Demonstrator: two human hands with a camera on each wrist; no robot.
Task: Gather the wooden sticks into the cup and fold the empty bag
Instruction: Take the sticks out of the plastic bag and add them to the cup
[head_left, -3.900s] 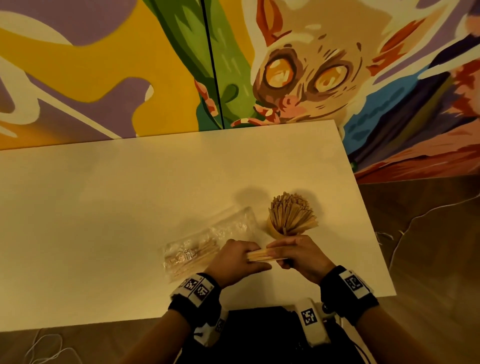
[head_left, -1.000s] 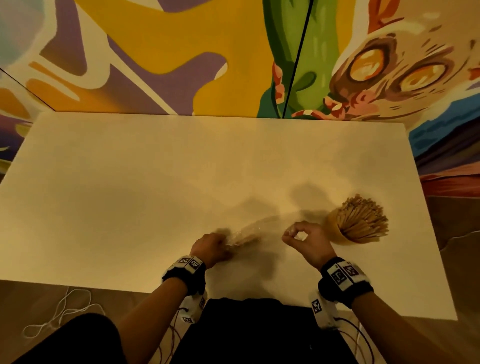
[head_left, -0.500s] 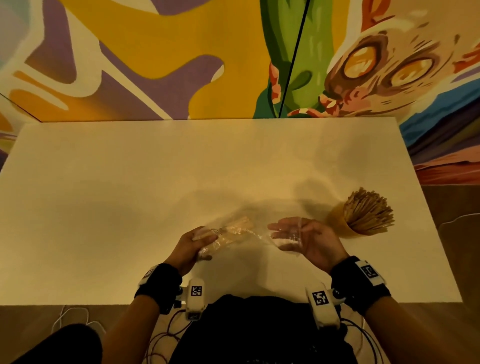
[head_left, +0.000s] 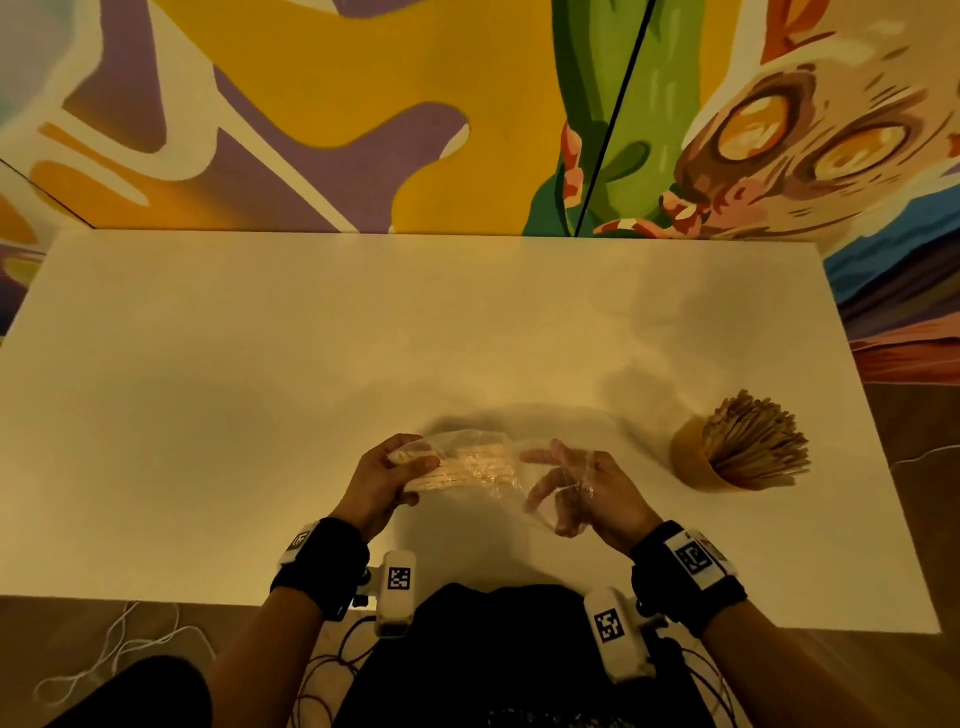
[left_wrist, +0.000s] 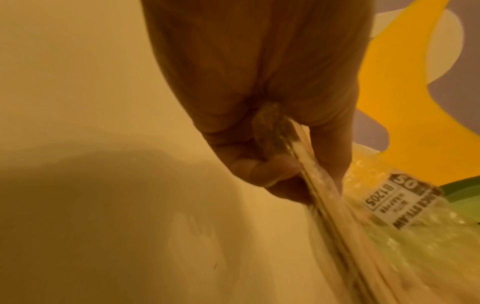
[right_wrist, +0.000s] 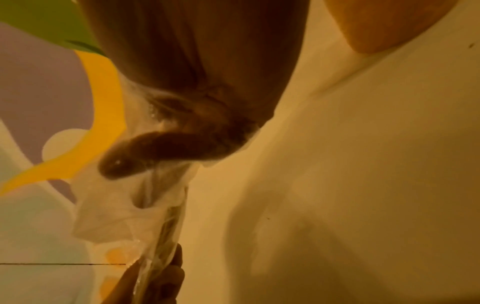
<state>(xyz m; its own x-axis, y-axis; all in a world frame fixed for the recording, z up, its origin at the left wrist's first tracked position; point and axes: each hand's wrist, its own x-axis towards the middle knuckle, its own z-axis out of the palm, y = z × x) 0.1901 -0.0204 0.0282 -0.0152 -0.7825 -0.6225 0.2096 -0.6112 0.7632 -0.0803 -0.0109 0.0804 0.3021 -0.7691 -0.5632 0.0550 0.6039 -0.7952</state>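
Note:
A clear plastic bag hangs between my hands above the table's near edge, with a few wooden sticks lying flat inside it. My left hand grips the bag's left end and pinches the sticks through the plastic, beside a white label. My right hand is inside the bag's open right end with its fingers spread, the plastic draped over it. To the right an orange cup stands packed with sticks that fan outward.
The white table reaches back to a painted wall. Its right edge runs just past the cup, with wood floor beyond. White cords lie on the floor at the near left.
The bundle I held by the cup is gone from my hands. In the last second I lifted the bag off the table, and my right hand slid deeper into its open end.

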